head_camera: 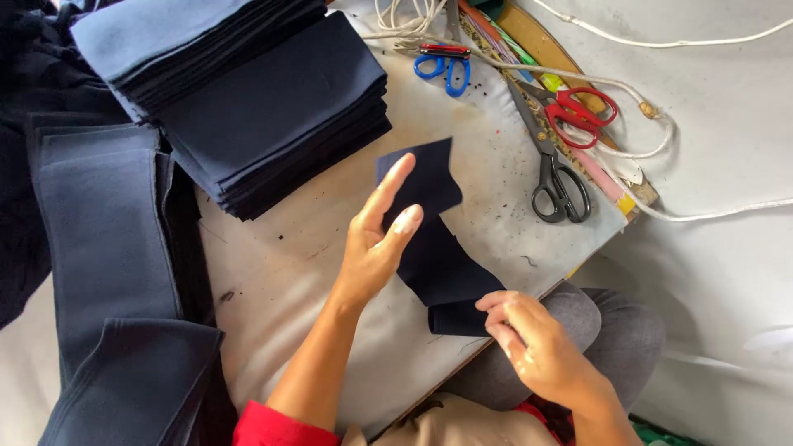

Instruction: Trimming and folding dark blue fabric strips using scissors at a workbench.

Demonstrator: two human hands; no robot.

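Pale and scuffed, the worktable (314,272) fills the head view, flecked with dark lint and bordered on its far side by a tall stack of folded navy pieces (273,107); every place below is given from the single navy fabric strip (434,248) lying near the table's middle. That strip runs on a slant, its long axis going from a raised, slightly curled far end down toward the person's lap, where its near end is folded under at the table edge. The left hand (376,239) stands just to the strip's left, over its upper half, palm open and fingers spread and straight, the thumb resting against the cloth's edge; it pinches nothing. The right hand (537,334) sits at the strip's near end, fingers curled together and pinching the folded corner there, so it is the hand in firm contact, while the left only flanks the cloth. Beyond the strip's far end lie blue-handled scissors (442,68); to its right lie black-handled shears (555,169) and, farther still, red-handled scissors (578,111) beside a wooden ruler (570,124) and loops of white cord (661,140). Well to the strip's left, long navy panels (107,248) hang off the table. Below it show grey trousers (619,322) and a red sleeve (273,425).
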